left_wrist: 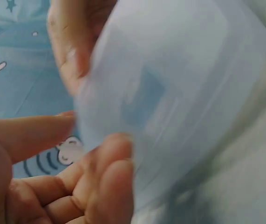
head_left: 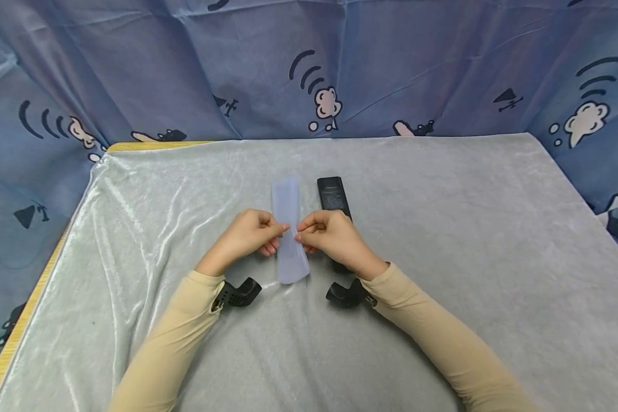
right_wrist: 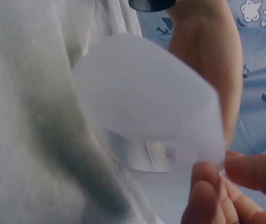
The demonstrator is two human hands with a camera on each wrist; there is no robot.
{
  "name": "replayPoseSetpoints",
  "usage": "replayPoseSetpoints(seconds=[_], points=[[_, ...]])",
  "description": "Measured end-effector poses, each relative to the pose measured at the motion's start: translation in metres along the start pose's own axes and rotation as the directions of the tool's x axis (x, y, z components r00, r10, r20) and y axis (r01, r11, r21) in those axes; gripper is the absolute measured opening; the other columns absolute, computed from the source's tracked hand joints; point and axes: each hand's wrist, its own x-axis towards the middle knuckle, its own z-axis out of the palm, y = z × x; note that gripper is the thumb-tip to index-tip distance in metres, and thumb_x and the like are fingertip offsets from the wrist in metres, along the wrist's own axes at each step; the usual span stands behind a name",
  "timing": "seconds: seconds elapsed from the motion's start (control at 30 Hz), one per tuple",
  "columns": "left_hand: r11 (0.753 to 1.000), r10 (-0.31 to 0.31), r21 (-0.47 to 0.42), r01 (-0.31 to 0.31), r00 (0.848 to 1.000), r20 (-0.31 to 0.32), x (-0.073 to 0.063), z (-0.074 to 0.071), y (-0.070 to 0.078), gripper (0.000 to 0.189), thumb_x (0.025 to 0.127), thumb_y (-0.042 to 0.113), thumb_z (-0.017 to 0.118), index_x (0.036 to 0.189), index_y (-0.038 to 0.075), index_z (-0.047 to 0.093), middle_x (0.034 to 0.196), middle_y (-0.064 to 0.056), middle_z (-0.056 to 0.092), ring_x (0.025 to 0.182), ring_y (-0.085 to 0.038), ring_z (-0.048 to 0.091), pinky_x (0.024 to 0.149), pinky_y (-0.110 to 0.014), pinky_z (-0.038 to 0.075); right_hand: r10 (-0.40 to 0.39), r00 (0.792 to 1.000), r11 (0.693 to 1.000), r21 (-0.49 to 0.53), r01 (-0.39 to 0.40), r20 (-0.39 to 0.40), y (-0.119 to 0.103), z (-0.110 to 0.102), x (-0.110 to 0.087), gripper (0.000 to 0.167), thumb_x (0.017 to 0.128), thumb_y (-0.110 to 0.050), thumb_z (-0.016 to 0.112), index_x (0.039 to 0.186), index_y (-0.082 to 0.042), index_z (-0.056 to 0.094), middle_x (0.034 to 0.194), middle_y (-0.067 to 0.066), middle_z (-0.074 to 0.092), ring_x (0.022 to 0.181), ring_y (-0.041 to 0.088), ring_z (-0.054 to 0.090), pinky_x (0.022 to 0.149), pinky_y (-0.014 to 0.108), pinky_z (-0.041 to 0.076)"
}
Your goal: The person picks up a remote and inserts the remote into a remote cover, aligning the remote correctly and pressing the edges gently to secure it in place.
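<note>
Head view, 12 = far side: translucent sleeve (head_left: 286,200) sits near centre, long axis roughly 12 to 6. Left hand (head_left: 248,233) pinches it from 9, right hand (head_left: 335,236) pinches it from 3, thumb and finger each, around mid-length. Black remote (head_left: 335,193) lies at the sleeve's 3, apart from it; right hand covers its middle. Black wrist mounts (head_left: 243,292) sit on both wrists, just beyond the tan sleeve cuffs (head_left: 206,281). Worktop (head_left: 157,146) shows a yellow wood-look edge at 11 and down the 9 side; grey plush cloth (head_left: 468,229) over it, creased at 9. Blue curtain (head_left: 417,51) with cartoon print behind at 12. Sleeve: thin, frosted, flattened strip. Remote: slim bar, pale print on its upper face, too small to read.

Left wrist view, clock by frame: sleeve fills centre to 1, milky and smooth, with a rounded corner at 2 and a blue-grey patch mid-film. Left-hand thumb and fingers on its edge at 8; right-hand fingers on it at 11. Blurred.

Right wrist view, same clock: right hand grips the film edge at 4. Rounded end of the sleeve points to 11, a curved, clearer band below it. Left forearm behind at 1, partly blocked by film.
</note>
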Motion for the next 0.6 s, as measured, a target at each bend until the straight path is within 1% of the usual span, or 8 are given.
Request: replayPoseSetpoints(seconds=[0.1, 0.2, 0.33, 0.37, 0.47, 0.6], points=[[0.999, 0.002, -0.044, -0.003, 1.000, -0.024, 0.0001, 0.0049, 0.0024, 0.034, 0.095, 0.026, 0.058, 0.078, -0.002, 0.064, 0.062, -0.006, 0.062, 0.051, -0.012, 0.059, 0.053, -0.031, 0.055, -0.013, 1.000, 1.000, 0.022, 0.013, 0.019, -0.0030, 0.0036, -0.0028, 0.013, 0.084, 0.000, 0.067, 0.095, 0.008, 0.066, 0.076, 0.011, 0.068, 0.059, 0.013, 0.061, 0.060, 0.034, 0.055], [0.999, -0.001, -0.037, 0.000, 0.999, -0.041, 0.0000, 0.0069, 0.0020, 0.037, 0.095, 0.030, 0.056, 0.076, -0.001, 0.064, 0.061, -0.005, 0.061, 0.050, -0.012, 0.059, 0.052, -0.030, 0.055, -0.035, 0.999, 0.998, 0.049, 0.033, 0.038, -0.0035, 0.0071, -0.0045, 0.015, 0.085, 0.000, 0.066, 0.097, 0.008, 0.065, 0.078, 0.012, 0.068, 0.061, 0.013, 0.062, 0.063, 0.034, 0.056], [1.000, -0.002, -0.013, 0.001, 0.999, -0.045, 0.0001, 0.0066, 0.0008, 0.038, 0.095, 0.031, 0.057, 0.072, 0.001, 0.063, 0.059, -0.005, 0.060, 0.050, -0.012, 0.058, 0.051, -0.030, 0.054, -0.053, 0.997, 0.996, 0.069, 0.049, 0.052, -0.0040, 0.0094, -0.0057, 0.016, 0.085, -0.001, 0.067, 0.098, 0.009, 0.065, 0.080, 0.014, 0.068, 0.064, 0.013, 0.063, 0.064, 0.032, 0.056], [1.000, -0.002, -0.011, 0.002, 0.999, -0.043, 0.0002, 0.0062, 0.0009, 0.037, 0.095, 0.030, 0.057, 0.072, 0.002, 0.063, 0.059, -0.005, 0.060, 0.050, -0.013, 0.058, 0.051, -0.029, 0.054, -0.058, 0.997, 0.996, 0.065, 0.054, 0.055, -0.0039, 0.0094, -0.0057, 0.016, 0.085, -0.001, 0.067, 0.098, 0.008, 0.066, 0.080, 0.014, 0.068, 0.064, 0.014, 0.063, 0.063, 0.032, 0.056], [1.000, 0.026, -0.006, -0.026, 0.999, -0.026, -0.0002, 0.0037, 0.0013, 0.031, 0.095, 0.021, 0.054, 0.073, 0.000, 0.062, 0.060, -0.006, 0.061, 0.051, -0.013, 0.058, 0.052, -0.030, 0.054, -0.063, 0.997, 0.997, 0.055, 0.060, 0.053, -0.0023, 0.0076, -0.0049, 0.016, 0.086, -0.002, 0.066, 0.099, 0.007, 0.066, 0.080, 0.016, 0.069, 0.064, 0.016, 0.064, 0.063, 0.032, 0.056], [0.996, 0.093, -0.015, -0.093, 0.996, -0.012, -0.0010, -0.0021, 0.0009, 0.023, 0.092, 0.007, 0.048, 0.075, -0.002, 0.060, 0.062, -0.008, 0.061, 0.051, -0.012, 0.059, 0.053, -0.032, 0.055, -0.041, 0.999, 0.998, 0.054, 0.039, 0.030, 0.0012, 0.0021, -0.0022, 0.016, 0.087, -0.002, 0.064, 0.099, 0.008, 0.065, 0.082, 0.018, 0.069, 0.064, 0.019, 0.064, 0.063, 0.033, 0.056]])
